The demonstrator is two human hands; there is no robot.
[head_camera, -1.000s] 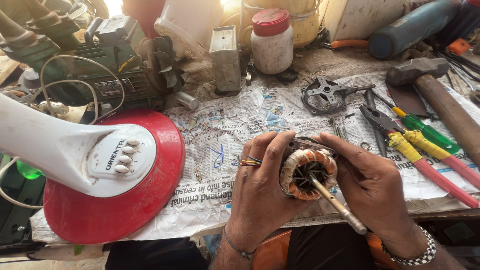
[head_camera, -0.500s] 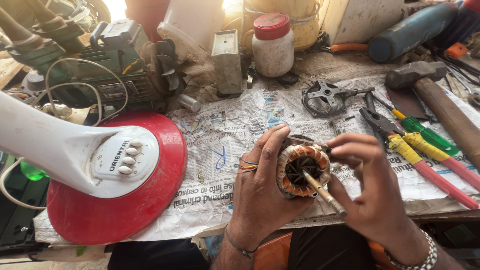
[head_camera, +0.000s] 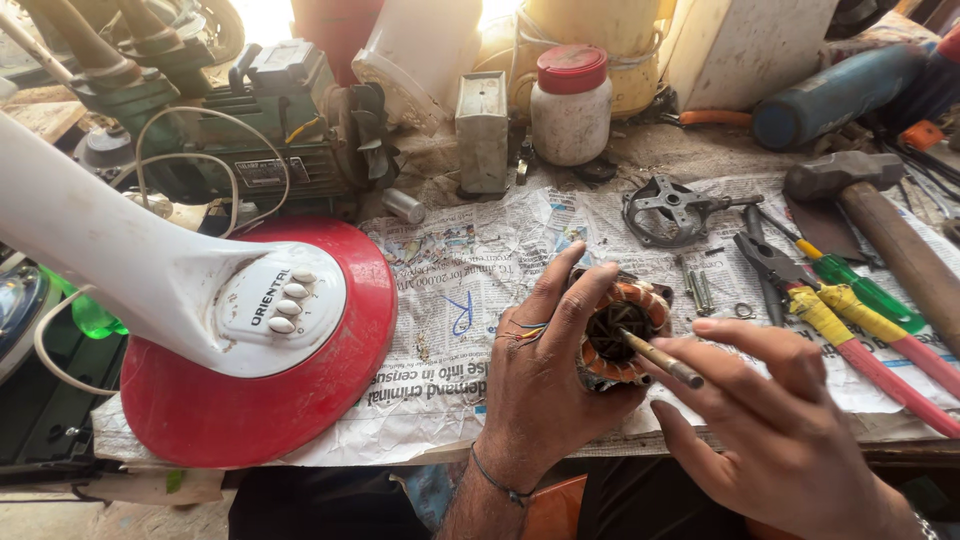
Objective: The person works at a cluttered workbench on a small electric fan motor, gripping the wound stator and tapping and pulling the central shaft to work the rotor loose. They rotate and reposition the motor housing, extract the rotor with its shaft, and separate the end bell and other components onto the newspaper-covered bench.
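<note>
Left hand (head_camera: 545, 375) grips the stator (head_camera: 622, 330) over the newspaper (head_camera: 480, 290) at the table's near edge. Right hand (head_camera: 770, 420) pinches a rod (head_camera: 660, 360) into its bore. I judge this a probing step; next calls for keeping the rod off the windings.

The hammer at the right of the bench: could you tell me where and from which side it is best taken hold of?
Take the hammer by its wooden handle, coming from above. The handle lies flat, running toward the near right edge, bare on top, while the heavy steel head points to the back. The pliers lie close on its left, so close the grip from the right.
</note>
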